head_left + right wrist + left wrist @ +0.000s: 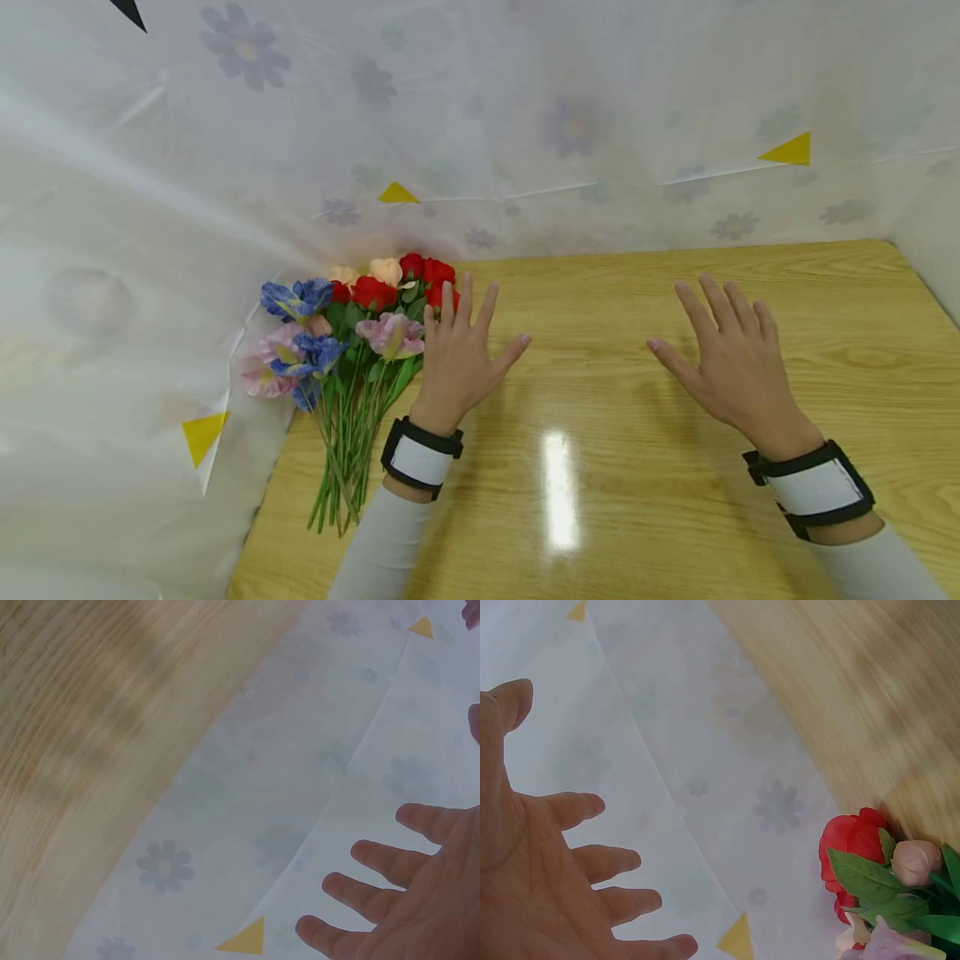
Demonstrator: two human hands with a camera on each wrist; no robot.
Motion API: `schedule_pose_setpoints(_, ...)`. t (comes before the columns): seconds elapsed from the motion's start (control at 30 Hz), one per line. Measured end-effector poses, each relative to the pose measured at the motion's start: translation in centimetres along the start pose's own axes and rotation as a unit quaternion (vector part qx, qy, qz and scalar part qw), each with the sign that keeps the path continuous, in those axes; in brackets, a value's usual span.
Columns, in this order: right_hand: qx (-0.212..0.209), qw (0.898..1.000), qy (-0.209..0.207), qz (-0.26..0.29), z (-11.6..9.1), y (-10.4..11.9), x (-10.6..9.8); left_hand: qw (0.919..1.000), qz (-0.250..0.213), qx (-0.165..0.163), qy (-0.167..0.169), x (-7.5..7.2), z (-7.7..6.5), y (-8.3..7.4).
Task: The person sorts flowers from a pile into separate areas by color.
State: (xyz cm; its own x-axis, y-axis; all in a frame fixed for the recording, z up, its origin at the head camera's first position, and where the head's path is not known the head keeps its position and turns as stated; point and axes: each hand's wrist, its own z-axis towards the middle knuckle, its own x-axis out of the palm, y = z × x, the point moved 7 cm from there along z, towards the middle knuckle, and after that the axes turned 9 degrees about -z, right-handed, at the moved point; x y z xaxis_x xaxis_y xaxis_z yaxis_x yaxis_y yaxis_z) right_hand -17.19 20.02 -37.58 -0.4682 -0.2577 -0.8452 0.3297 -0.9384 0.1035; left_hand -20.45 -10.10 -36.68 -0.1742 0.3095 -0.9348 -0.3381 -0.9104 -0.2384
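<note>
My left hand [459,362] is held out over the table with its fingers straight and spread, holding nothing. It overlaps the right side of a bunch of artificial flowers in the head view. Red roses [373,292], blue irises [300,298], a pink-purple flower [392,335] and peach blooms [386,271] make up the bunch, their green stems [345,450] pointing toward me. In the left wrist view a red rose [851,844] shows beyond the fingers. My right hand [731,367], fingers also spread and nothing in it, hovers over the right half of the table.
The wooden table [637,517] has a bright glare streak in front of me. A whitish flower-printed sheet [480,108] hangs along its back and left edges, with yellow triangles [791,150] on it. Black-and-white bands [422,458] circle both wrists.
</note>
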Motion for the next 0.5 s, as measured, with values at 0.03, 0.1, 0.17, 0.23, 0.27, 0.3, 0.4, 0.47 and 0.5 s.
schedule_pose_setpoints(0.03, -0.001, 1.0, -0.001, 0.0, 0.0, 0.0, 0.0, 1.0, 0.001, -0.001, 0.0, 0.0, 0.0, 0.1)
schedule_pose_setpoints(0.1, -0.002, 1.0, -0.002, 0.0, 0.1, 0.1, 0.0, 1.0, 0.002, -0.003, 0.0, -0.1, -0.1, 0.2)
schedule_pose_setpoints(0.17, -0.004, 1.0, -0.003, -0.001, 0.2, 0.1, 0.0, 1.0, 0.002, -0.005, 0.0, -0.1, -0.2, 0.3)
schedule_pose_setpoints(0.23, -0.004, 1.0, -0.005, -0.001, 0.2, 0.2, 0.0, 1.0, 0.001, -0.006, -0.002, -0.1, -0.3, 0.5)
schedule_pose_setpoints(0.27, -0.004, 1.0, -0.005, 0.0, 0.2, 0.2, 0.0, 1.0, -0.003, -0.009, -0.002, -0.1, -0.4, 0.6)
schedule_pose_setpoints(0.3, -0.004, 1.0, -0.005, 0.0, 0.2, 0.2, 0.0, 0.9999, -0.006, -0.011, -0.002, -0.1, -0.5, 0.8)
schedule_pose_setpoints(0.4, -0.004, 1.0, -0.007, 0.001, 0.2, 0.3, -0.1, 0.9995, -0.017, -0.023, -0.011, -0.2, -1.1, 1.7)
schedule_pose_setpoints(0.47, -0.006, 1.0, -0.01, 0.002, 0.2, 0.3, -0.2, 0.9988, -0.023, -0.034, -0.027, -0.3, -1.9, 2.7)
schedule_pose_setpoints(0.5, -0.007, 1.0, -0.012, 0.002, 0.1, 0.4, -0.2, 0.998, -0.027, -0.039, -0.041, -0.5, -2.3, 3.3)
